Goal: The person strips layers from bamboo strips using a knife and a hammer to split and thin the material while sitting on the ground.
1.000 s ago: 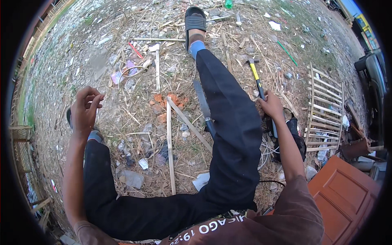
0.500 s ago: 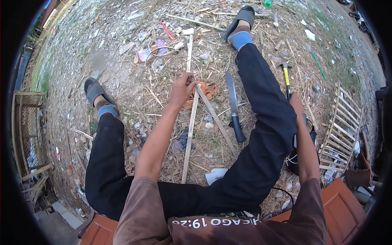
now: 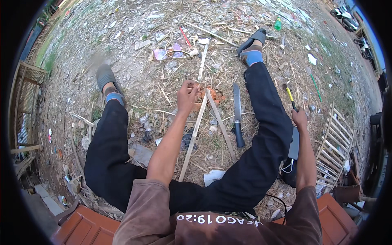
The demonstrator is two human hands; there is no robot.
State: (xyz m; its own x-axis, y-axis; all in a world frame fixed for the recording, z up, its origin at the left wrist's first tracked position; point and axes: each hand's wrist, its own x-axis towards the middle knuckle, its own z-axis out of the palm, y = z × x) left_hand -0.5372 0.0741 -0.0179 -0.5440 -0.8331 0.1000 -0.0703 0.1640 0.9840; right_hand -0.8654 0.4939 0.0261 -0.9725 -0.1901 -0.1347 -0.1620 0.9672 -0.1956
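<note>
At approx 4 o'clock from the L hand point(image 3: 188, 97), fingers pinched (contents: can't tell), the bare knife point(image 3: 237, 113) might cut if it slips, R hand point(image 3: 300, 118) gripping the hammer point(image 3: 290, 95).

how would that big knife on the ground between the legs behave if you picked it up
The knife would probably feel stiff, since its blade looks like straight, broad metal. It may be tip-heavy, as the blade is longer than the dark handle. Lying on its flat side, it seems unlikely to roll if nudged.
</note>
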